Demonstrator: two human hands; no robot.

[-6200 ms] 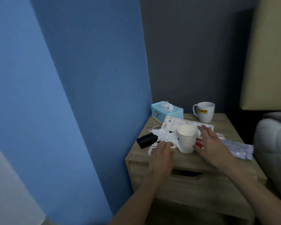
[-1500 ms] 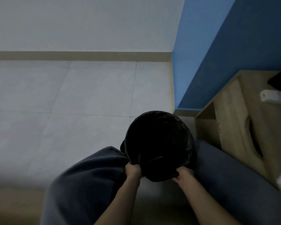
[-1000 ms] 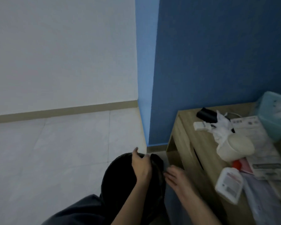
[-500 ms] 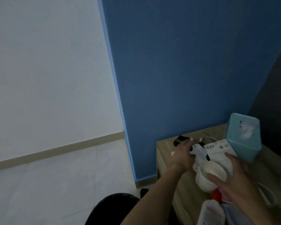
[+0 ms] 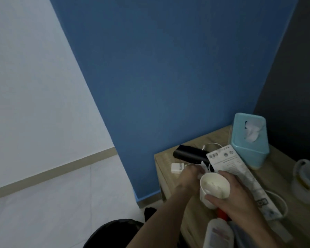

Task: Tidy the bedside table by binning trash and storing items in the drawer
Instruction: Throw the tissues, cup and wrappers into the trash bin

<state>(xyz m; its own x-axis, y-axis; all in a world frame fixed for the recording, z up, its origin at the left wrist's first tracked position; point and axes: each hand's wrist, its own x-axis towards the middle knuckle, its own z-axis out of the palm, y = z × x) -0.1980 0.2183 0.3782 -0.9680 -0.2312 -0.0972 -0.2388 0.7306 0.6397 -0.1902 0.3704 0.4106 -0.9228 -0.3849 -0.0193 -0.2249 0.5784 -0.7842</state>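
At the near left part of the light wooden bedside table (image 5: 279, 169), the right hand (image 5: 240, 199) is wrapping around the white paper cup (image 5: 214, 185). Just left of it, the left hand (image 5: 187, 178) is curling on the crumpled white tissue (image 5: 202, 164). Both are probably very light and easily crushed, so holding the cup's wall gently seems best.
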